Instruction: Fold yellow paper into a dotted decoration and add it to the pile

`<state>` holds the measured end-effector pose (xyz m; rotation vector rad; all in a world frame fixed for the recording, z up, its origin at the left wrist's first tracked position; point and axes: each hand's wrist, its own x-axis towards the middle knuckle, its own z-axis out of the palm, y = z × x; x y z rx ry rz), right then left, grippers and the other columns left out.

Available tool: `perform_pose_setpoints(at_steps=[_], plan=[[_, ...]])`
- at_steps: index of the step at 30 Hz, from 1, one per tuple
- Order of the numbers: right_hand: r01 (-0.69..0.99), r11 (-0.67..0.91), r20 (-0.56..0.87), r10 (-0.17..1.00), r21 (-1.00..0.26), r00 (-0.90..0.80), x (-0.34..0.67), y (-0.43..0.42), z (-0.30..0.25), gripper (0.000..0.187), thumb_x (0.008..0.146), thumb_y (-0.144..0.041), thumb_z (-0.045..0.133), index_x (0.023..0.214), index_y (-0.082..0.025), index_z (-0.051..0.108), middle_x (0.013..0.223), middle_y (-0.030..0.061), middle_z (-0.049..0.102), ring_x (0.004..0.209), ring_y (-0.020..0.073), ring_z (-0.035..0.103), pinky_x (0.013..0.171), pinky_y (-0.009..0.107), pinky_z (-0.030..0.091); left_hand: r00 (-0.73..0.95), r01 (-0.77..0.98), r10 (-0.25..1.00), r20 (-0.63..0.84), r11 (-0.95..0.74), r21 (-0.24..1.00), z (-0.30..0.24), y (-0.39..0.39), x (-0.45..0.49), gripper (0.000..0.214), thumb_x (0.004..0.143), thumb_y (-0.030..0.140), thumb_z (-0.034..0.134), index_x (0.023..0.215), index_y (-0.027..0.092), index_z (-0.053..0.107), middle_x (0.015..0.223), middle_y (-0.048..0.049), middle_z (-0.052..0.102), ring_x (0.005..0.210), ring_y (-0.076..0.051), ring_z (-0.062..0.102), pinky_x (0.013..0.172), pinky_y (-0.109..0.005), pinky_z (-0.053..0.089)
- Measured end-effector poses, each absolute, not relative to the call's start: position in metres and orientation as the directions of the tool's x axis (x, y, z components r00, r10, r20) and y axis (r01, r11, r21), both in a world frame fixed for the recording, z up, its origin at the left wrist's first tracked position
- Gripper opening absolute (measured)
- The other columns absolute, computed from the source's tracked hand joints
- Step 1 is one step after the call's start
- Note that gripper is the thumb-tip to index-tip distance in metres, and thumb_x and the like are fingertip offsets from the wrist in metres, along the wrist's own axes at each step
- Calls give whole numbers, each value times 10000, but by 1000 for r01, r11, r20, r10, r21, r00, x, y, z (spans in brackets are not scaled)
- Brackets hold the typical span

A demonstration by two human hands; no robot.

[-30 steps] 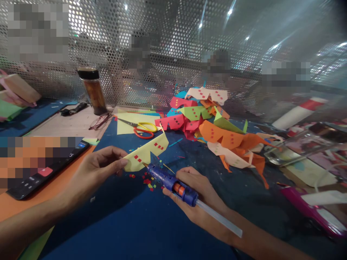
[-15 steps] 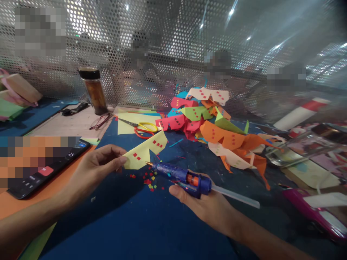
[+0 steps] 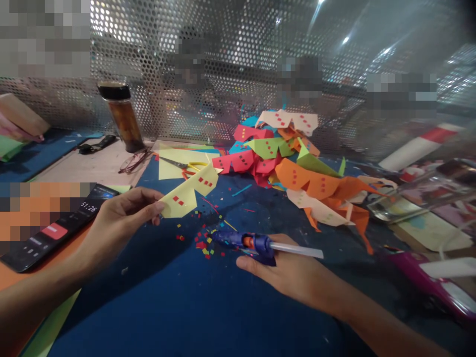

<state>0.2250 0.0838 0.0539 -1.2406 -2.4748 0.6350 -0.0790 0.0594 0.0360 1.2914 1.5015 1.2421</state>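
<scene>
Your left hand [image 3: 139, 210] pinches the near-left end of the yellow paper cutout [image 3: 186, 196] between thumb and fingers, holding it aslant, with its far end toward 2 o'clock of that grip and small red squares on its face. Your right hand [image 3: 288, 270] is wrapped around the blue glue gun [image 3: 238, 240], its thumb extended along the near side; the gun hides most of the other fingers. The clear glue stick [image 3: 297, 249] juts from the back toward 3 o'clock. Taking the gun as the clock's centre, the cutout is at 10 o'clock, apart from the nozzle, which points toward 9 among scattered paper bits [image 3: 203, 245]; whether it touches them you cannot tell. Partly behind the cutout, at 11, lie the scissors [image 3: 174, 162]. The heap of coloured cutouts [image 3: 269, 147] spreads from 12 to 2, the phone [image 3: 55, 230] lies at 9, and the jar [image 3: 126, 121] stands at 10.
</scene>
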Motion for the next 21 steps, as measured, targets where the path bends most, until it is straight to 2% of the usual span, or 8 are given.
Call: perform_pose_setpoints(at_steps=[5,10,16,21], plan=[[673,537,58,801,-508,-596,227,85,46,218,873,-432,622,772,-245,669,675,-3,692,535,158,609,505,267,473,-169,222,985,32,7,975,34,60,-79,138,853,353,698,885,220,683,686,50,617,681,-117,534,677,-247,404],[677,525,46,806,-515,-590,223,86,44,201,863,-390,634,740,-236,675,642,-13,687,496,145,593,473,258,454,-167,220,985,37,0,975,34,60,-79,152,843,357,698,893,214,682,691,40,621,681,-130,535,668,-252,414],[714,522,-11,804,-467,-595,217,85,52,178,856,-351,653,737,-223,686,646,-10,698,557,166,646,525,266,472,-175,222,984,18,22,975,36,59,-77,161,838,368,701,888,216,680,686,46,619,682,-122,536,669,-240,416],[696,529,71,818,-486,-571,219,85,50,194,855,-392,651,745,-237,691,668,-7,708,561,164,647,504,254,467,-173,219,985,24,15,976,36,59,-77,162,836,364,703,884,212,676,690,46,617,688,-124,537,685,-245,410]])
